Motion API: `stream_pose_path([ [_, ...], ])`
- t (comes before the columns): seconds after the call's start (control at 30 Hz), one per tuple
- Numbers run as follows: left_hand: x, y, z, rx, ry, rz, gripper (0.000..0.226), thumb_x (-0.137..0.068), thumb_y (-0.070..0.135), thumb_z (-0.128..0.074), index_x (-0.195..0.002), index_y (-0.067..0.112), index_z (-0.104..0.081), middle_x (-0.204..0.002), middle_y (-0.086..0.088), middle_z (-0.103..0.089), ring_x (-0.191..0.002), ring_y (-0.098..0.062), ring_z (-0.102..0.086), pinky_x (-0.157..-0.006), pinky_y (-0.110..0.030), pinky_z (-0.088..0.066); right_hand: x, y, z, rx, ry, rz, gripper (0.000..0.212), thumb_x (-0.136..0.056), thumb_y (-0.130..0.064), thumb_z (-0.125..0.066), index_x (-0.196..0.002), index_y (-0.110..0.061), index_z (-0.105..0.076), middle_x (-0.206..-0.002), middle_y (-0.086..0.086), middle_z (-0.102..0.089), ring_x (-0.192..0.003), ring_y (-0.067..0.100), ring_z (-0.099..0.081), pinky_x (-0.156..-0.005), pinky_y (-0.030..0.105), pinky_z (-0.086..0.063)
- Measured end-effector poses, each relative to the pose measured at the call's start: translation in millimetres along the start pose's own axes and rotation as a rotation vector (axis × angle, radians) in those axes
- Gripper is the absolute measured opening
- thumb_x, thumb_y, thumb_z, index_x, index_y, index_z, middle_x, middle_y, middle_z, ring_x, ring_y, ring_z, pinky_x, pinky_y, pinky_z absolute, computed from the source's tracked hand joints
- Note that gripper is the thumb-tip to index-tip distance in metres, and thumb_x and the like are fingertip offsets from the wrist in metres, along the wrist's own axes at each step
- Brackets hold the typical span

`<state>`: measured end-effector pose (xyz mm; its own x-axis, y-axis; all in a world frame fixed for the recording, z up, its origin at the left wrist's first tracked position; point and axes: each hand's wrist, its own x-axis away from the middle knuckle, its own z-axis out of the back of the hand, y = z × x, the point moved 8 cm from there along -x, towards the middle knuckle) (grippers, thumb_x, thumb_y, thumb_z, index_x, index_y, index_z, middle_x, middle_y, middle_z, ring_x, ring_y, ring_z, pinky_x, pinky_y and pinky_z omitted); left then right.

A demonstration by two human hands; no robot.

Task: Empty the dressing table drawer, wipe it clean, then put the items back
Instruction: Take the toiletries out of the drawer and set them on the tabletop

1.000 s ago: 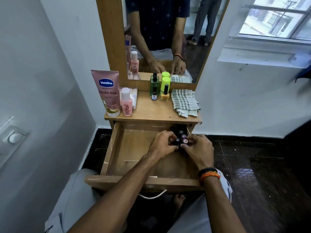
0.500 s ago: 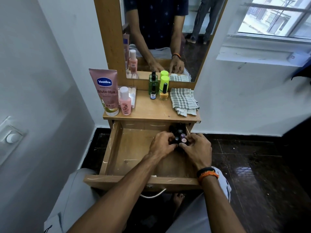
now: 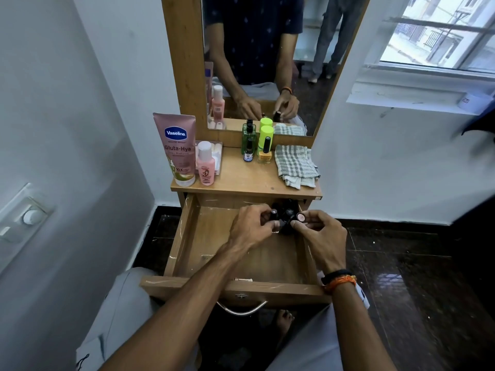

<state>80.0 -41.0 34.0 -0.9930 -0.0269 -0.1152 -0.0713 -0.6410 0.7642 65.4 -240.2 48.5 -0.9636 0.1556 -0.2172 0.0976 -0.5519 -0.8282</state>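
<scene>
The wooden drawer (image 3: 184,236) is pulled out under the dressing table top (image 3: 241,180). At its back right corner stands a cluster of small dark lipstick tubes (image 3: 287,214). My left hand (image 3: 250,226) pinches one dark tube (image 3: 273,213) at the cluster's left side. My right hand (image 3: 320,236) holds a tube with a pink end (image 3: 300,217) at the right side. The rest of the drawer floor is bare wood. A folded checked cloth (image 3: 294,166) lies on the top at the right.
On the top stand a pink Vaseline tube (image 3: 176,148), a small pink bottle (image 3: 205,164), a clear box (image 3: 217,156), a green bottle (image 3: 248,139), a neon-capped bottle (image 3: 266,135) and yellow nail polish (image 3: 265,153). A mirror (image 3: 262,62) rises behind. White walls flank the table.
Both hands stayed at the tube cluster in the drawer's back right corner. My right hand has drawn the pink-ended tube slightly away to the right.
</scene>
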Motion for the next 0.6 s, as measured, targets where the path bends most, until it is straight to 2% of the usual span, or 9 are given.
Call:
stream_pose_path([
  [0.13,-8.0,14.8,22.5,0.022,0.060,-0.069,0.018,-0.081,0.031,-0.078,-0.095,0.020,-0.072,-0.080,0.005,-0.070,-0.078,-0.014,-0.066,-0.069,-0.040,-0.058,-10.4,-19.1,0.3,-0.094,0.009,0.027,0.026,-0.075,-0.029,-0.087,-0.096,-0.021,-0.074,-0.087,-0.009,-0.073,-0.078,0.004,-0.070,-0.071,0.017,-0.057],
  [0.23,-19.8,27.4,37.9,0.012,0.088,-0.118,0.022,-0.086,0.027,-0.074,-0.103,0.014,-0.069,-0.092,-0.001,-0.069,-0.090,-0.020,-0.063,-0.076,-0.043,-0.057,-25.1,-35.2,-1.5,-0.147,0.017,0.055,0.026,-0.076,-0.028,-0.087,-0.096,-0.021,-0.074,-0.087,-0.009,-0.074,-0.078,0.004,-0.071,-0.066,0.014,-0.057],
  [0.37,-34.4,39.0,62.2,0.009,0.197,-0.163,0.026,-0.089,0.024,-0.072,-0.113,0.013,-0.068,-0.104,-0.001,-0.069,-0.092,-0.020,-0.061,-0.080,-0.042,-0.056,-51.7,-59.7,-6.1,-0.146,0.048,0.103,0.027,-0.076,-0.031,-0.087,-0.097,-0.020,-0.075,-0.088,-0.009,-0.075,-0.080,0.002,-0.071,-0.075,0.020,-0.060],
  [0.6,-65.3,25.9,81.6,0.004,0.321,-0.039,0.015,-0.089,0.023,-0.071,-0.100,0.013,-0.069,-0.091,0.004,-0.064,-0.088,-0.017,-0.059,-0.076,-0.040,-0.054,-100.2,-95.2,-32.0,-0.067,0.034,0.174,0.025,-0.077,-0.027,-0.086,-0.096,-0.014,-0.076,-0.085,-0.004,-0.074,-0.078,0.009,-0.071,-0.079,0.029,-0.062],
])
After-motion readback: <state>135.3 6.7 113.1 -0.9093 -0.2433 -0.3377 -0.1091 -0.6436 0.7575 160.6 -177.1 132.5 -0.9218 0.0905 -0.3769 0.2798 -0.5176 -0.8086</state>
